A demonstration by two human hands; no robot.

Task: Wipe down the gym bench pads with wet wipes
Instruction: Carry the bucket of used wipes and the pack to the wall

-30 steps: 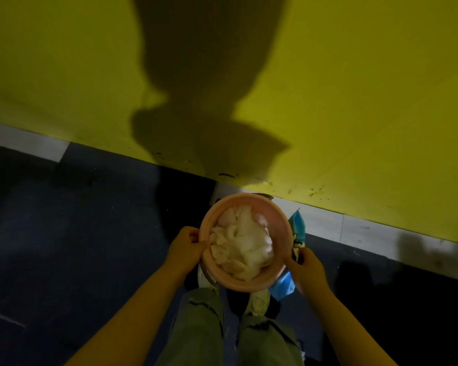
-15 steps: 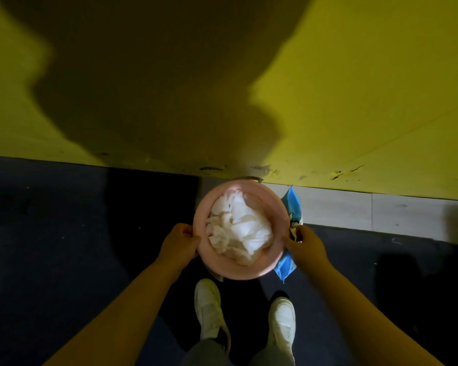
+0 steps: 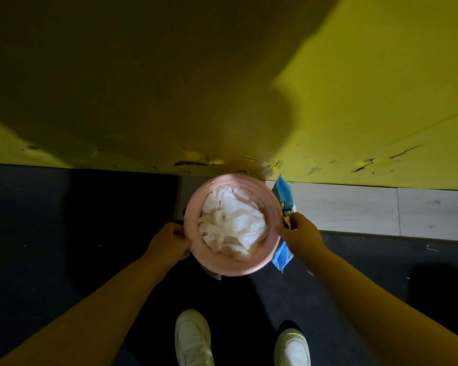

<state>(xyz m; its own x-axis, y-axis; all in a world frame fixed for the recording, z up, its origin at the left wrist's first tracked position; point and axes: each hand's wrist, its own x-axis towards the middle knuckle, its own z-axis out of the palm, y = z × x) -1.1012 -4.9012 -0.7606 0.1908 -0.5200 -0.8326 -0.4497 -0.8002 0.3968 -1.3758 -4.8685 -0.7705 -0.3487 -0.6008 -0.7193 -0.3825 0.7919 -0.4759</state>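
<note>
A round pink bin (image 3: 193, 210) hangs in front of me, filled with crumpled white wipes (image 3: 230, 221). My left hand (image 3: 167, 241) grips its left rim. My right hand (image 3: 299, 232) grips the right rim and also pinches a blue wet-wipe packet (image 3: 282, 196) against the bin's side. No bench pad is in view.
A yellow wall (image 3: 354, 88) stands straight ahead, scuffed along its base, with my shadow across it. Below it runs a pale skirting strip (image 3: 354, 207) over dark floor (image 3: 37, 233). My white shoes (image 3: 193, 339) stand just below the bin.
The view has tilted down and closed in on the wall, so my shoes now show fully. Both hands keep the same hold on the bin.
</note>
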